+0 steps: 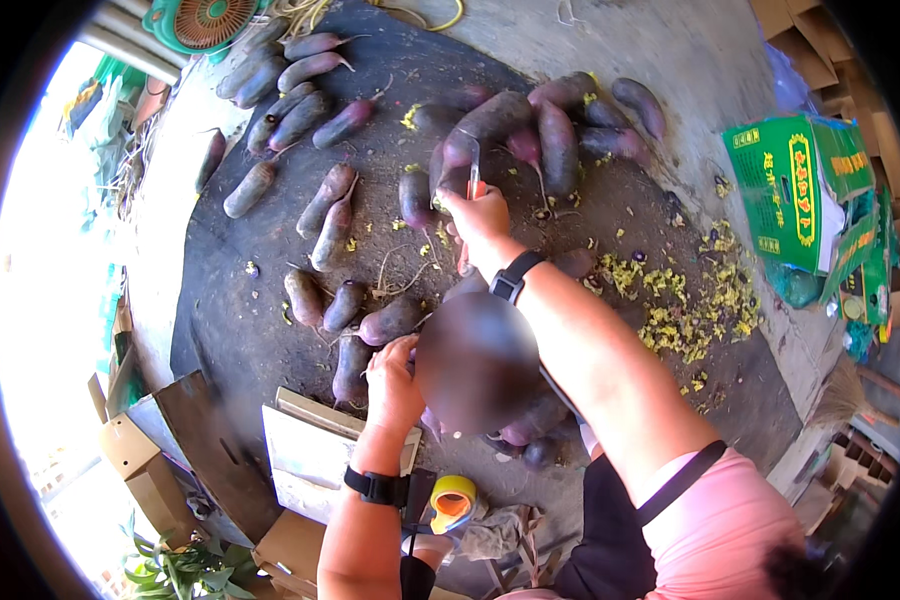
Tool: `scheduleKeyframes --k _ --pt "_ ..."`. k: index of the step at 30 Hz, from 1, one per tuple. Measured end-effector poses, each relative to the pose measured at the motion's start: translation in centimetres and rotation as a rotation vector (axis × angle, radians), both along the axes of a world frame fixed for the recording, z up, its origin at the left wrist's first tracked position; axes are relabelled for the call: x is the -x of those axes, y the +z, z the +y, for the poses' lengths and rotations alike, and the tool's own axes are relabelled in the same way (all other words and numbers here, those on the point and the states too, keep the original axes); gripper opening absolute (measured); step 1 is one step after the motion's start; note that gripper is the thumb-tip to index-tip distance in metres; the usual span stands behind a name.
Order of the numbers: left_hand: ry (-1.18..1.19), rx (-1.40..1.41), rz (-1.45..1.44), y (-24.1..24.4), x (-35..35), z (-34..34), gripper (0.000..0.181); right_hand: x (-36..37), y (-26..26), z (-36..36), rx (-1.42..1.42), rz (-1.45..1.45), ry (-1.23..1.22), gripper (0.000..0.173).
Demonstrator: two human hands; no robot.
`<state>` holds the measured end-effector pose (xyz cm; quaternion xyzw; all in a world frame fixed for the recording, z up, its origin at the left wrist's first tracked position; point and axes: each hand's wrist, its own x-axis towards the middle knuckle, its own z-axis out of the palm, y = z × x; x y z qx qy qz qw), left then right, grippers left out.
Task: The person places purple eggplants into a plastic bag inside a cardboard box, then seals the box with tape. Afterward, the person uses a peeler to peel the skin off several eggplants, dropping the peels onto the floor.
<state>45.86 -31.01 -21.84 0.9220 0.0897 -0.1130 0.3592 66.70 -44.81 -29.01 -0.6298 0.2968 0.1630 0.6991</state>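
Observation:
My right hand (480, 217), with a black band on its wrist, grips a knife (476, 174) by its orange-red handle. The blade points away from me over a large purple root vegetable (495, 116). Lower down, my left hand (395, 382) is beside a blurred round patch that hides what its fingers touch. A purple root (391, 321) lies just beyond the left fingers. More purple roots lie in groups across the dark sheet (247, 300), some with thin tails and yellow-green leaf stubs, such as the root (557, 150) right of the knife.
Yellow-green trimmings (675, 300) are scattered on the right of the sheet. A green printed carton (787, 195) stands beyond them. Near my left forearm are a white panel (307, 457) and a roll of yellow tape (452, 499). A green fan (202, 22) is at the upper left.

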Motion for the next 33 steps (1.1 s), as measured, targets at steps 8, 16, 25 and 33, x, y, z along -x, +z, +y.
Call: scheduleKeyframes --k 8,16,25,33 --pt "0.172 0.168 0.001 2.8 0.1 -0.7 0.026 1.0 -2.6 0.8 -0.224 -0.007 -0.166 0.031" --pt "0.092 0.171 -0.106 2.0 -2.9 -2.1 0.024 2.5 -3.4 -3.9 -0.368 0.263 -0.1 0.014" --pt "0.066 0.14 -0.084 1.6 -2.2 -4.4 0.02 2.0 -2.1 1.6 -0.271 0.133 -0.309 0.016" --pt "0.072 0.152 -0.205 1.6 -2.3 -2.6 0.02 3.9 2.0 -5.4 -0.379 0.18 0.064 0.008"
